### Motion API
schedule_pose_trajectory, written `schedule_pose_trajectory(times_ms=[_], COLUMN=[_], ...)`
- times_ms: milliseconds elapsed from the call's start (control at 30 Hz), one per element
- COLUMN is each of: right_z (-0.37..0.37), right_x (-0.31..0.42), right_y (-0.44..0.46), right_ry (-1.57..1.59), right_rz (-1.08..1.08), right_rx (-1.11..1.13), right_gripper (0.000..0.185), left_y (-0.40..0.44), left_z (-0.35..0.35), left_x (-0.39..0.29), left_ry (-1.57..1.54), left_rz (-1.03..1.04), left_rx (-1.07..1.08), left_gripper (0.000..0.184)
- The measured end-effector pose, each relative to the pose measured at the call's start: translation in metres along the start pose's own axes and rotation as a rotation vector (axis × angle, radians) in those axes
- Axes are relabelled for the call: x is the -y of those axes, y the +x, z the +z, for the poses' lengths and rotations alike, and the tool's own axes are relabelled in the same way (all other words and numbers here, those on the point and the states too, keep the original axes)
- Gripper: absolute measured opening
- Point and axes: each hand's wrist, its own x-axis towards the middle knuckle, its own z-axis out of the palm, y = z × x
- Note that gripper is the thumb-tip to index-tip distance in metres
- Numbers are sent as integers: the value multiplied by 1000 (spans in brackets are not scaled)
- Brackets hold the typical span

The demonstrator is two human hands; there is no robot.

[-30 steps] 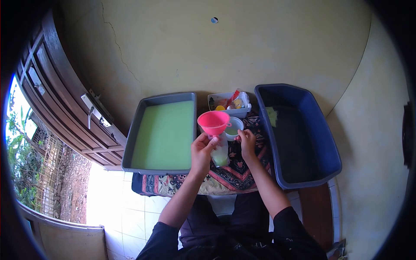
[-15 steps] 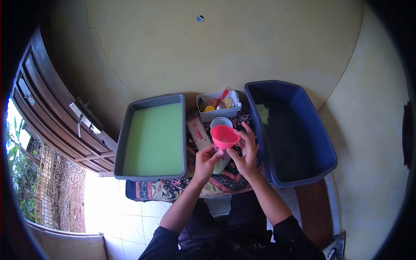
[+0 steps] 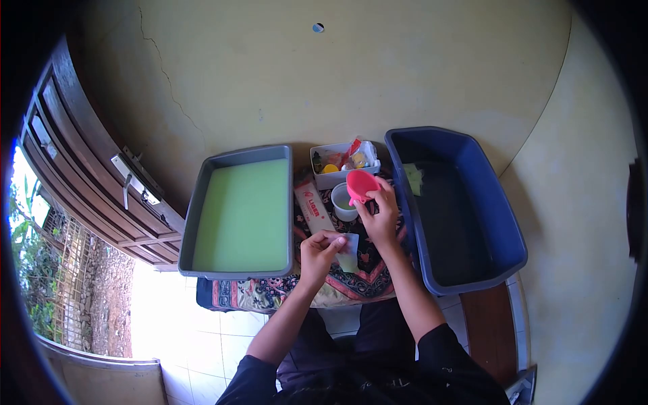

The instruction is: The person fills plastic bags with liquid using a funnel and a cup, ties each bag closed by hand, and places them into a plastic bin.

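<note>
In my right hand (image 3: 379,214) is a pink funnel (image 3: 362,183), tilted and held by its side over a white plastic cup (image 3: 345,209). Some green liquid seems to be in that cup. My left hand (image 3: 320,255) pinches the top of a small clear plastic bag (image 3: 349,256), which hangs down with pale green liquid in its lower part. Left of the cup lies a white packet (image 3: 312,204) with red "LIGER" lettering.
A grey tub (image 3: 289,223) of green liquid stands at the left, a dark blue tub (image 3: 496,209) at the right with a filled green bag (image 3: 413,179) inside. Behind the cup, a white box (image 3: 331,181) holds small items. Patterned cloth (image 3: 270,289) covers the table. A wooden door (image 3: 101,182) is at far left.
The funnel has come out of the bag's mouth and moved up and right with my right hand, over the cup. My left hand still holds the bag, now in plainer view.
</note>
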Motion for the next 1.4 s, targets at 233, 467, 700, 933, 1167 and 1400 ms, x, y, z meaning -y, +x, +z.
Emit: schedule_pose_trajectory(times_ms=[233, 467, 700, 933, 1167, 1400], right_z=[10, -44, -48, -63, -81, -71], right_x=[-23, 47, 71, 87, 102, 90], right_y=[-22, -39, -30, -15, 5, 7], right_ry=[-31, 382, 271, 422, 520, 390], right_rz=[-26, 198, 142, 254, 588, 364], right_rx=[241, 394, 410, 395, 552, 412], right_gripper=[30, 50, 16, 11, 14, 12], left_y=[-6, -2, -3, -1, -3, -2], left_z=[-3, 0, 8, -2, 2, 3], left_x=[-3, -6, -23, -8, -12, -20], left_ry=[-36, -4, -14, -294, -301, -251], left_rz=[32, 182, 179, 47, -293, -99], left_rx=[24, 10, 186, 399, 602, 745], left_gripper=[9, 7, 9, 40, 49, 46])
